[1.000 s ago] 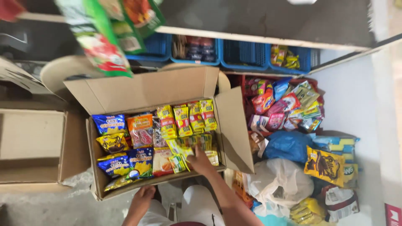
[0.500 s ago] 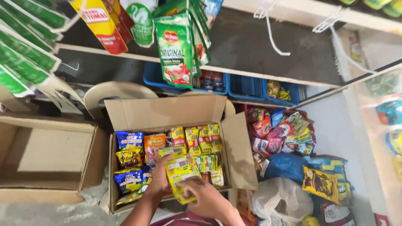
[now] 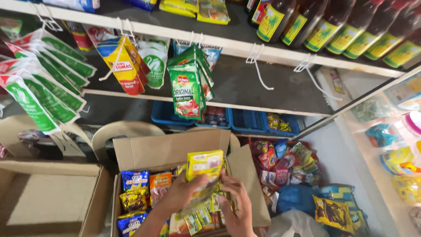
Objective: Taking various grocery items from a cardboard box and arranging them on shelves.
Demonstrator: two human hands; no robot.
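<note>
Above the cardboard box (image 3: 144, 151), both hands (left hand (image 3: 186, 193), right hand (image 3: 234, 206)) grip yellow sachets (image 3: 204, 164).

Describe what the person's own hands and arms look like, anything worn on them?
Both are bare: the left hand and right hand show no gloves, rings or watch, and the forearms in view carry no sleeves. Nothing else is worn that the head view shows.

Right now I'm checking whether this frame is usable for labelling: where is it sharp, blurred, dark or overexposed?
Head view: the yellow sachet strip and hanging packets are sharp; the left hand and right hand are slightly soft; the white wall at right is bright, nearly washed out; the shelf recess is dim; wide-angle lens bends the shelf edges.
</note>
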